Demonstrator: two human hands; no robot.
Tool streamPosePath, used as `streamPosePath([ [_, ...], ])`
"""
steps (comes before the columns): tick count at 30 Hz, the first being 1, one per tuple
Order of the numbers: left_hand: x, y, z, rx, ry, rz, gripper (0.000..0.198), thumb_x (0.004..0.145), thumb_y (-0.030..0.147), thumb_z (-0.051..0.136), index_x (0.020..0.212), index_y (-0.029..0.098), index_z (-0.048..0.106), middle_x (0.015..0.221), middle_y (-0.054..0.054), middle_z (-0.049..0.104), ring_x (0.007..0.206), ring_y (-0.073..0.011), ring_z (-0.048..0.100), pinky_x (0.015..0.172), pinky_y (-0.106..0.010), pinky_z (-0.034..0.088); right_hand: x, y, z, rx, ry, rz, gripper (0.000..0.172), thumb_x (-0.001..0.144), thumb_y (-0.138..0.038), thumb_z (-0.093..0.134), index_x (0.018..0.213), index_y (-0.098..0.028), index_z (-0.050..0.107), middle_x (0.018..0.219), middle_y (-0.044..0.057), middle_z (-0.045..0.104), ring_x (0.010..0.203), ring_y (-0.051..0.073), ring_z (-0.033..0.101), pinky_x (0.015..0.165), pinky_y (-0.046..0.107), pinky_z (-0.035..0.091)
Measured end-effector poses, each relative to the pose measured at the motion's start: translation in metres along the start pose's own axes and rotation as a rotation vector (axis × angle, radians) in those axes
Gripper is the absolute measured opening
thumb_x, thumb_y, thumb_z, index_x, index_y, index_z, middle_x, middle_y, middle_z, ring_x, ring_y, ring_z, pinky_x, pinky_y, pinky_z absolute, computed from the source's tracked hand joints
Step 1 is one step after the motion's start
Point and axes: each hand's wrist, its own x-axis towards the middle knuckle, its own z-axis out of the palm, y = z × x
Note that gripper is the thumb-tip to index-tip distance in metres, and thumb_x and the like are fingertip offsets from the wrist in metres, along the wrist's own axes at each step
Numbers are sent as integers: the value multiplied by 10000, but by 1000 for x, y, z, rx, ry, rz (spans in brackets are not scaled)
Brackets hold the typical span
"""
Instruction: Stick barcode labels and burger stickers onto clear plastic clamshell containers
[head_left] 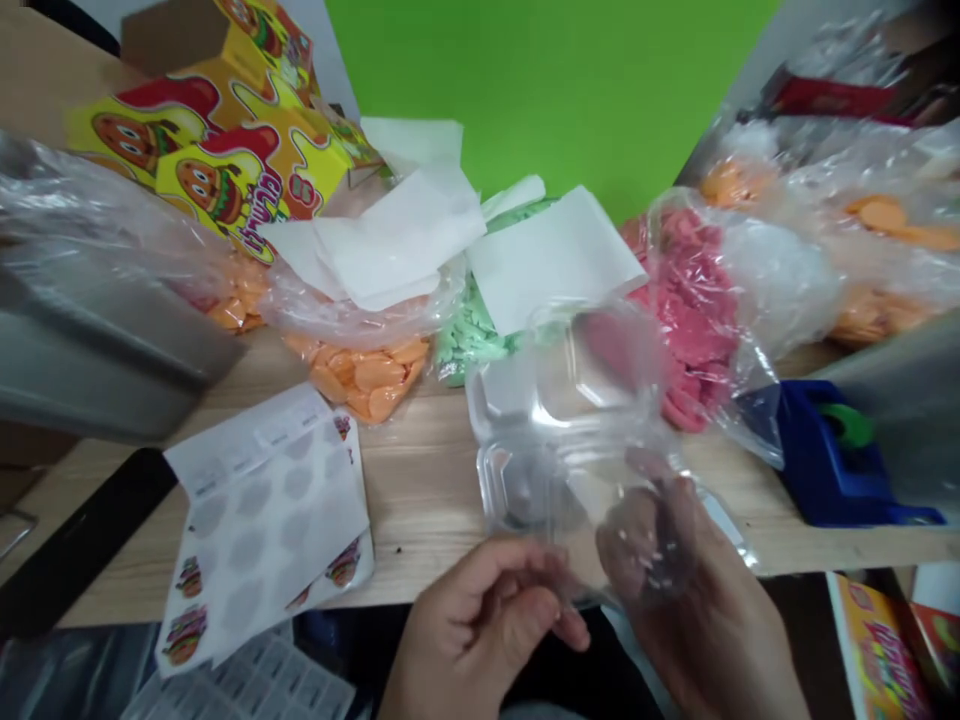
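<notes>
A clear plastic clamshell container (517,485) is tipped open over the front of the table, its lid (499,395) folded back away from me. My right hand (705,590) grips its right side, and some of the fingers show through the plastic. At the near edge of the container, my left hand (487,625) is closed, with curled fingers and the thumb and fingertips pinching the rim. Beyond the lid lie pink pieces in a clear bag (694,310) and light green pieces (469,330).
Sticker sheets (262,520) lie at left beside a black bar (94,530). Orange pieces (367,375) fill a bag behind them, under white papers (397,235). A blue tape dispenser (832,470) stands right. Printed yellow boxes (225,170) are back left; a grey bin (97,330) stands left.
</notes>
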Motion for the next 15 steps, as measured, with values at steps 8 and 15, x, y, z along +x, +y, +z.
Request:
streamPosePath([
  [8,-5,11,-3,-153,-159,-33,235,814,351,668,1002,228,736,751,-24,705,687,-162,704,672,-264,594,5,-4,10,-149,16,-108,185,814,-401,586,800,-245,685,554,-38,496,440,90,443,410,197,425],
  [15,94,46,-41,486,175,573,269,930,394,472,1115,265,620,1192,-5,625,1138,-179,554,1032,-354,387,41,8,-2,-800,117,-327,385,870,-425,513,1225,-289,577,703,-23,610,592,132,530,571,271,450],
])
